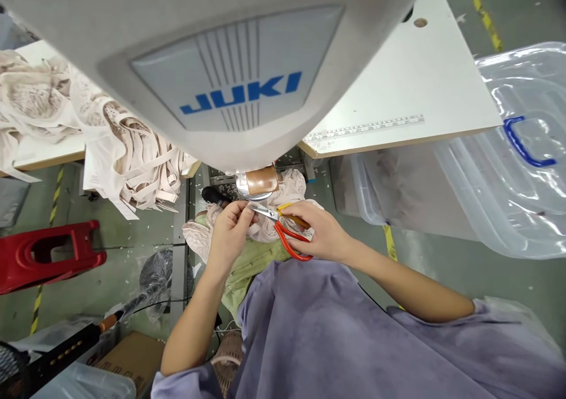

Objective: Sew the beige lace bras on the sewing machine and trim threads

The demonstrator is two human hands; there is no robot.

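Below the head of a grey JUKI sewing machine (239,86), my right hand (321,231) is closed on red-handled scissors (283,231) whose blades point left. My left hand (230,231) pinches a piece of pale lace fabric (294,187) right at the blade tips. The fabric bunches between both hands and the machine's metal end. A light green cloth (245,266) lies under my hands on my lap.
A pile of beige lace pieces and straps (132,157) hangs off the table at the left. A white table (411,86) with a printed ruler is at the right, clear plastic bins (508,169) beside it. A red stool (44,254) stands on the floor at the left.
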